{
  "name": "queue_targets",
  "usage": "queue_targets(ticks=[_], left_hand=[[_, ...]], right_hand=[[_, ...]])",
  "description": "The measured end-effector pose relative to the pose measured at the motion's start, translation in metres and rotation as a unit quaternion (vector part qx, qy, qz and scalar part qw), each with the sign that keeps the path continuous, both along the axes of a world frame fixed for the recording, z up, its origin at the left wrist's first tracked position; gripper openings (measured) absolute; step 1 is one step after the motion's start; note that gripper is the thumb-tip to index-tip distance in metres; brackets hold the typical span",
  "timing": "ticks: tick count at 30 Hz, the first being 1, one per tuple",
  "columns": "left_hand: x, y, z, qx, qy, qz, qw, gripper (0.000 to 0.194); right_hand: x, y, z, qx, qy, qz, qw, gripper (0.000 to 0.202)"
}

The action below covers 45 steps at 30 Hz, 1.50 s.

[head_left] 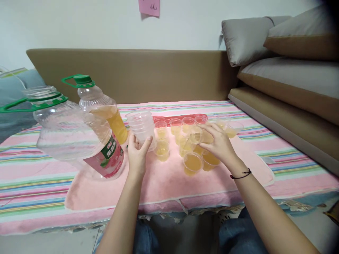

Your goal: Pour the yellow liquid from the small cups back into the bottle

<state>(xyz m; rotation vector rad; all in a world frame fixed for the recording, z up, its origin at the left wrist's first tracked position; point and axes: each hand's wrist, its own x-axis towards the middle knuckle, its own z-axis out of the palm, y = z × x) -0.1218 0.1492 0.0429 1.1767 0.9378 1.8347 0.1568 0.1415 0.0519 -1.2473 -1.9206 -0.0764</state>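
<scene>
While both hands (139,153) hold clear cups (141,126), filled cups (162,152) (yellow) stand between.

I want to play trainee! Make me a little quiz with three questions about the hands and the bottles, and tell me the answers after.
1. Pick one. What does the left hand hold?
A) a pillow
B) a stack of clear cups
C) a pink note

2. True or false? The right hand holds a tilted cup.

3. Fill in the missing word: the back bottle, with yellow drink inside, has a ____ cap.

Key:
1. B
2. True
3. green
</scene>
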Motion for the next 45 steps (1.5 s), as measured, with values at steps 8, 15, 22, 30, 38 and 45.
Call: queue_targets(ticks=[8,15,22,30,38,45], left_hand=[[0.0,-0.002,0.002,-0.007,0.013,-0.005,1.0,0.061],[0.0,-0.002,0.001,-0.009,0.018,-0.009,1.0,0.06],[0.001,-0.002,-0.001,-0.011,0.017,-0.014,1.0,0.061],[0.004,-0.006,0.002,-0.028,0.041,-0.057,0.997,0.051],[0.016,-0.013,0.001,-0.018,0.132,-0.064,0.989,0.05],[0.026,-0.021,0.004,0.001,0.177,-0.086,0.98,0.046]], right_hand=[[-0.004,0.0,0.003,0.043,-0.076,-0.021,0.996,0.053],[-0.012,-0.002,0.01,0.055,-0.151,-0.012,0.987,0.055],[-0.021,-0.004,0.01,0.076,-0.204,0.008,0.976,0.054],[-0.02,-0.004,0.01,0.087,-0.206,-0.011,0.975,0.054],[-0.007,-0.003,0.007,0.045,-0.073,-0.048,0.995,0.054],[-0.003,0.0,0.005,-0.031,0.082,-0.06,0.994,0.042]])
